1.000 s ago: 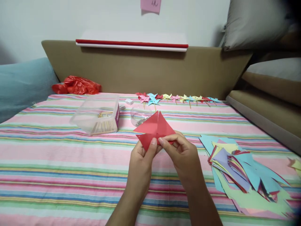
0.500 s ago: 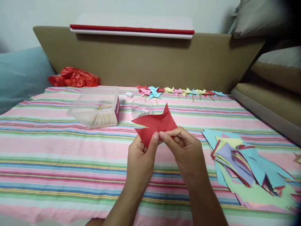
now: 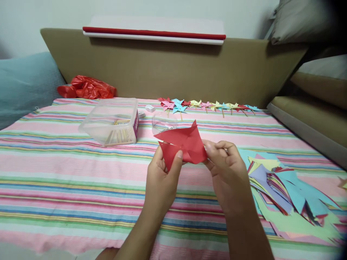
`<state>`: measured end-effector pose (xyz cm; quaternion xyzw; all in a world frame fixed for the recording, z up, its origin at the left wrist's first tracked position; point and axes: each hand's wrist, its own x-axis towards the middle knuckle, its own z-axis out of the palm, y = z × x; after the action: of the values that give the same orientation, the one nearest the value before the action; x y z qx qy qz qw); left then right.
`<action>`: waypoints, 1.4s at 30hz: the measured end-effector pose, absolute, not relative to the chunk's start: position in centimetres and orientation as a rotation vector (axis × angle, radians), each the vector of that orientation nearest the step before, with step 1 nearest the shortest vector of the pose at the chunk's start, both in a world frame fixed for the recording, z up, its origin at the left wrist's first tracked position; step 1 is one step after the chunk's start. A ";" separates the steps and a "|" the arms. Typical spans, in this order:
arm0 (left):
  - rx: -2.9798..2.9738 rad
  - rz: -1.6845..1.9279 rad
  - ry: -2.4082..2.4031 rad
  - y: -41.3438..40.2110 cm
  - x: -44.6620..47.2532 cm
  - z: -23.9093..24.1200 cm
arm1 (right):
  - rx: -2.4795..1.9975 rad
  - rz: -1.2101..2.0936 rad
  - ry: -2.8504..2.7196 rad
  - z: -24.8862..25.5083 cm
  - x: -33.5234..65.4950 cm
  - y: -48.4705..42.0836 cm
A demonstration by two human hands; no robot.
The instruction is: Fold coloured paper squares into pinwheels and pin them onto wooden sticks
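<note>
A red paper square, slit in from its corners, is held up over the cloth; one flap is bent toward its middle. My left hand pinches its lower left part, thumb on top and fingers behind. My right hand is closed at the right edge of the paper, its thumb and fingertips against that edge. The fingers under the sheet are hidden. Just behind the paper stands a clear round tub with small silvery pieces in it.
A clear plastic box with thin wooden sticks stands at the left. Finished paper pinwheels line the back. To the right lies a pile of coloured paper. A red plastic bag rests at the back left on the striped cloth.
My right hand has moved right, from the bottom middle of the red paper to its right edge. The lower right flap now shows uncovered. My left hand keeps its hold.
</note>
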<state>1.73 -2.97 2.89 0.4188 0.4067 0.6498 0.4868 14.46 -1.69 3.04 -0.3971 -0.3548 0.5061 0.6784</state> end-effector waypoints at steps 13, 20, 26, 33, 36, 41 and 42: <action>1.066 1.292 0.862 -3.2 0.0 3.3 | -0.970 1.463 -1.070 2.9 15.8 -2.4; 1.031 1.244 0.884 -3.0 0.2 3.1 | -0.945 1.490 -0.894 2.9 14.8 -2.3; 0.873 1.335 0.894 -2.9 2.1 2.8 | -0.769 1.441 -0.610 3.1 13.2 -1.7; 0.811 1.416 0.826 -3.0 2.8 2.3 | -0.713 1.468 -0.652 2.7 12.3 -1.8; 0.726 1.491 0.834 -2.9 2.8 2.2 | -0.690 1.492 -0.663 2.7 11.9 -1.8; 0.678 1.546 0.872 -2.7 2.7 2.2 | -0.700 1.497 -0.678 2.6 11.5 -1.8; 0.692 1.548 0.877 -2.7 2.7 2.1 | -0.714 1.488 -0.683 2.5 11.4 -1.8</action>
<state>2.72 -2.73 2.13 0.2960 0.3747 0.6616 0.5781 11.40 -1.77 2.53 -0.3114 -0.2980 0.6489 0.6270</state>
